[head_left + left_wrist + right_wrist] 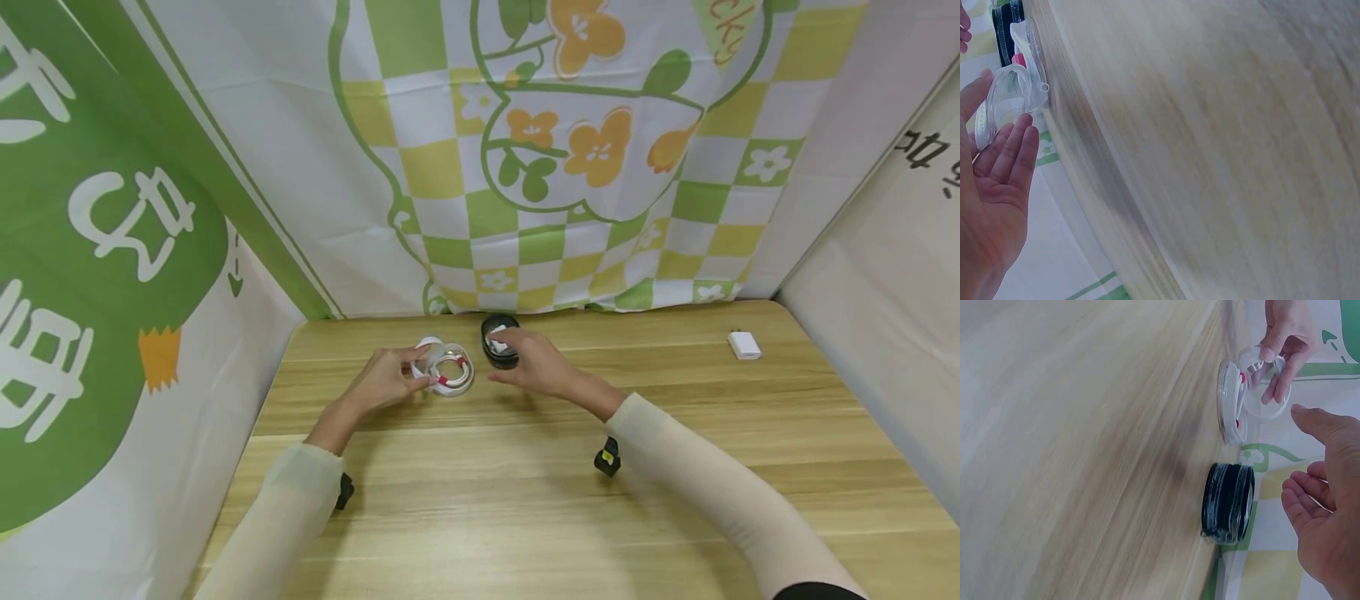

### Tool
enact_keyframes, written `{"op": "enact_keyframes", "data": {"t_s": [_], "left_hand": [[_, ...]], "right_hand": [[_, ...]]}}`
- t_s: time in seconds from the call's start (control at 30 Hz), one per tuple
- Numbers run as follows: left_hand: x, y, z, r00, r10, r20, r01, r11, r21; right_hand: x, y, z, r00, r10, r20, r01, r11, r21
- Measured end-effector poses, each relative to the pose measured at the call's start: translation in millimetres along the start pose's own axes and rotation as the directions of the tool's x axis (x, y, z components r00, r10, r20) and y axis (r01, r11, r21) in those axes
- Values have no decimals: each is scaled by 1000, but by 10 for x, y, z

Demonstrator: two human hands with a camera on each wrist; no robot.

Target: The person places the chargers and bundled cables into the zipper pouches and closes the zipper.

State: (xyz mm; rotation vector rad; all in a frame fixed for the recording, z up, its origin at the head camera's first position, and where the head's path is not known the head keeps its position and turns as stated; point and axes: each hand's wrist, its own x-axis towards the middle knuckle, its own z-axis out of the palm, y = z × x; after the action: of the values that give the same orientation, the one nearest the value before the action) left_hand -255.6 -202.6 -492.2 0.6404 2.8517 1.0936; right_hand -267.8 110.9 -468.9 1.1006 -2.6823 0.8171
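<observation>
My left hand (384, 381) pinches the raised transparent lid (1274, 417) of a small round clear case (1225, 403) between thumb and fingers. Inside the case sits a coiled white cable (463, 377) with red bands. To its right stands a black oval case (501, 361) with a clear top, through which a white item (496, 340) partly shows. Over that black case is my right hand (542, 365), thumb apart from its loosely bent fingers (1304, 503), holding nothing. The right hand hides part of the black case in the head view.
A white plug charger (744, 344) lies near the back right of the wooden table (480, 500). Patterned cloth (570, 242) hangs along the table's back edge, close behind both cases. Black wrist cameras (607, 457) sit under the sleeves.
</observation>
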Motion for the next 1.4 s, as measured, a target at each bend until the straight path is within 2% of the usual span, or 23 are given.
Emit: {"op": "enact_keyframes", "data": {"t_s": [0.17,0.77,1.2,1.4], "left_hand": [[2,-18,6,1000,16,-5,-16,1000,12],[-8,-23,0,1000,26,-13,-27,1000,-10],[-12,-33,-10,1000,13,-5,-13,1000,-16],[-13,-39,-2,1000,-12,8,13,1000,-27]], "right_hand": [[-51,53,-48,999,32,-4,-32,1000,2],[-266,309,-250,1000,3,-5,-3,999,45],[-495,529,-438,999,-23,44,21,998,62],[-603,634,-517,999,-29,37,27,998,56]]}}
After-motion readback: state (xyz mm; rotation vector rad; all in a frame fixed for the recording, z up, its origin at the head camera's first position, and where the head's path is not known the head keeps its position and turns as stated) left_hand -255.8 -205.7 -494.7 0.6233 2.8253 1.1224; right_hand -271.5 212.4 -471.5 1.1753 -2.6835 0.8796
